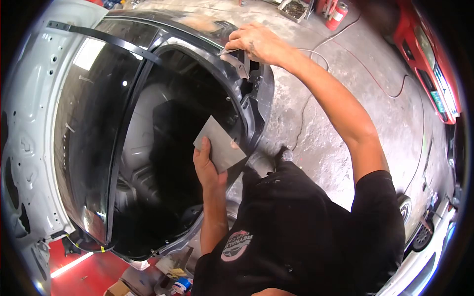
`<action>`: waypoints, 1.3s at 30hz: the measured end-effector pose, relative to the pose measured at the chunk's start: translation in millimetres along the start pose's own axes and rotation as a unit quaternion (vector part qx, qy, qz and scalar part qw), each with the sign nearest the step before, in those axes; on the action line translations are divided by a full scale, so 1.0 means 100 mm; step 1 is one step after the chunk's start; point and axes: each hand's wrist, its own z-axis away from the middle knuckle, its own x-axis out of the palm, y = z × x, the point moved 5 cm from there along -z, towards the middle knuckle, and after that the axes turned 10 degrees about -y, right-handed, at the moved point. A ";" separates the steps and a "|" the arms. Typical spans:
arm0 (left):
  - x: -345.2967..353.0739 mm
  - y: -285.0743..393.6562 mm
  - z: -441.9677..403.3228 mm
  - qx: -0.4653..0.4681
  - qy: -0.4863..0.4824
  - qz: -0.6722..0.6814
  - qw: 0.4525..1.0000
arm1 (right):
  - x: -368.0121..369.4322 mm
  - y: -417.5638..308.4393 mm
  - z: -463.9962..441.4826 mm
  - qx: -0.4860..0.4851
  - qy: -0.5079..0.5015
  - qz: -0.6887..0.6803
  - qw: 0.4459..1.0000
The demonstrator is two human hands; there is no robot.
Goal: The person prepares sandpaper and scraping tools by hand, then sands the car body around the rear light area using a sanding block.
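My left hand (210,165) grips a flat grey rectangular sheet of sandpaper (219,143), thumb on its upper face and the other fingers hidden beneath. It is above the dark trunk opening (168,113) of a car. My right hand (254,43) reaches to the far corner of the black car body (254,113), its fingers bent around a thin, creased grey piece of sandpaper (236,63). That piece hangs against the painted edge beside the opening. Whether it touches the panel all along cannot be made out.
A bare grey panel (32,123) stands raised at the left, beside the rear window (94,98). Hoses lie across the concrete floor (340,89). A red fire extinguisher (336,17), a red car (427,54) and a white car (424,266) are around me.
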 end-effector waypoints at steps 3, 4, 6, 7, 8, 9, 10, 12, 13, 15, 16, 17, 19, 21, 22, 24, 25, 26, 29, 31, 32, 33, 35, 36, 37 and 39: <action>-0.12 -0.04 0.02 0.003 0.032 -0.002 0.999 | -0.07 -0.10 0.14 -0.008 -0.039 -0.004 0.999; -0.14 -0.04 0.03 0.004 0.038 -0.003 0.999 | -0.09 -0.15 0.27 -0.012 -0.047 -0.002 0.999; -0.16 -0.03 0.03 0.006 0.045 -0.007 0.999 | 0.00 -0.18 0.58 -0.003 -0.068 0.005 0.998; -0.15 -0.02 0.03 0.010 0.051 -0.007 0.999 | 0.08 -0.18 0.74 0.003 -0.077 0.008 0.997; -0.11 0.01 0.03 0.013 0.057 -0.008 0.998 | 0.14 -0.17 0.91 0.022 -0.047 -0.038 0.998; -0.09 0.01 0.03 0.016 0.062 -0.008 0.998 | 0.22 -0.16 1.08 0.041 -0.017 -0.083 0.996; -0.11 0.01 0.01 0.014 0.062 -0.015 0.998 | 0.30 -0.15 1.21 0.062 0.013 -0.129 0.990; -0.15 0.01 -0.01 0.005 0.063 -0.033 0.997 | 0.47 -0.20 1.32 0.083 0.106 -0.172 0.976; -0.13 0.01 -0.02 0.004 0.063 -0.038 0.997 | 0.51 -0.21 1.34 0.095 0.156 -0.190 0.965; -0.07 0.01 -0.02 0.002 0.062 -0.052 0.997 | 0.59 -0.23 1.31 0.096 0.205 -0.184 0.957; -0.05 0.01 -0.02 0.000 0.059 -0.056 0.997 | 0.64 -0.21 1.28 0.096 0.224 -0.182 0.953; -0.04 0.01 -0.02 -0.001 0.058 -0.060 0.997 | 0.68 -0.19 1.23 0.095 0.243 -0.180 0.948; -0.04 0.01 0.00 -0.002 0.062 -0.068 0.996 | 0.68 -0.18 1.12 0.065 0.269 -0.171 0.946; -0.06 0.02 0.02 -0.004 0.071 -0.077 0.995 | 0.67 -0.18 1.02 0.048 0.275 -0.152 0.948; -0.06 0.03 0.03 -0.001 0.070 -0.074 0.995 | 0.74 -0.16 0.99 0.038 0.279 -0.164 0.945; -0.08 0.05 0.06 0.006 0.070 -0.067 0.995 | 0.81 -0.15 1.01 0.044 0.276 -0.182 0.943; -0.11 0.05 0.07 0.006 0.072 -0.066 0.995 | 0.85 -0.14 1.02 0.046 0.274 -0.191 0.941; -0.15 0.05 0.09 0.005 0.073 -0.065 0.995 | 0.91 -0.14 1.05 0.043 0.259 -0.188 0.947; -0.18 0.04 0.09 0.000 0.072 -0.064 0.995 | 1.15 -0.13 1.20 0.033 0.208 -0.180 0.961; -0.17 0.00 0.06 -0.005 0.067 -0.058 0.996 | 1.22 -0.16 1.26 0.024 0.166 -0.179 0.969; -0.18 -0.01 0.04 -0.009 0.063 -0.053 0.997 | 1.27 -0.21 1.30 0.028 0.130 -0.173 0.976; -0.17 -0.02 0.00 -0.012 0.059 -0.049 0.997 | 1.25 -0.22 1.36 0.041 0.150 -0.205 0.966; -0.13 -0.06 -0.07 -0.005 0.065 -0.040 0.997 | 1.20 -0.18 1.46 0.058 0.189 -0.266 0.943; -0.12 -0.08 -0.09 -0.002 0.072 -0.035 0.997 | 1.15 -0.19 1.54 0.088 0.204 -0.285 0.933; -0.13 -0.12 -0.13 -0.003 0.065 -0.017 0.998 | 1.06 -0.21 1.58 0.124 0.196 -0.362 0.903; -0.19 -0.24 -0.24 -0.005 0.053 0.021 0.998 | 0.88 -0.34 1.69 0.196 0.173 -0.507 0.822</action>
